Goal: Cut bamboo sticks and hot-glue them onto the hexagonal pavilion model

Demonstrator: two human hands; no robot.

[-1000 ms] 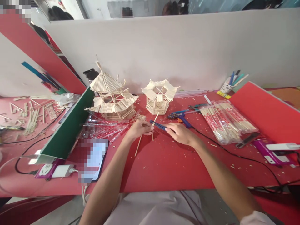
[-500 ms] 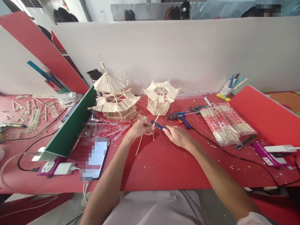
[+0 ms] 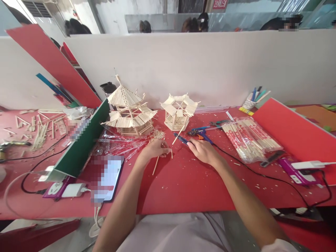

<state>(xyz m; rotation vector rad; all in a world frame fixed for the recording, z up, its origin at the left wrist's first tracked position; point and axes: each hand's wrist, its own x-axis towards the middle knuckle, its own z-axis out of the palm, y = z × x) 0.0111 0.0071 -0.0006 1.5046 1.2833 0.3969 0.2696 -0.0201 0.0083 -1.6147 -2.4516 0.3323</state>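
Observation:
My right hand [image 3: 203, 149] is closed round the handles of blue-handled cutting pliers [image 3: 181, 139]. A thin wooden stick [image 3: 179, 134] slants across their jaws. To the left, my left hand [image 3: 154, 149] is low over the table, its bent fingers slightly apart and no longer on that stick. The fingertips are beside a short piece of stick [image 3: 172, 154]; whether they touch it I cannot tell. A longer stick [image 3: 155, 166] sticks out from beneath that hand. Behind stand a small roofless stick pavilion [image 3: 179, 111] and a taller roofed stick pavilion [image 3: 128, 108].
A blue glue gun [image 3: 203, 134] lies beyond my right hand, its cord running right. Farther right are a bag of chopsticks [image 3: 250, 138] and a purple power strip [image 3: 298, 172]. At left, a phone [image 3: 109, 178] lies by a green divider [image 3: 81, 143]. Wood scraps litter the red table.
My left hand has let go of the stick at the pliers and moved slightly down and left. My right hand and the pliers have shifted a little right. The view has tilted up slightly.

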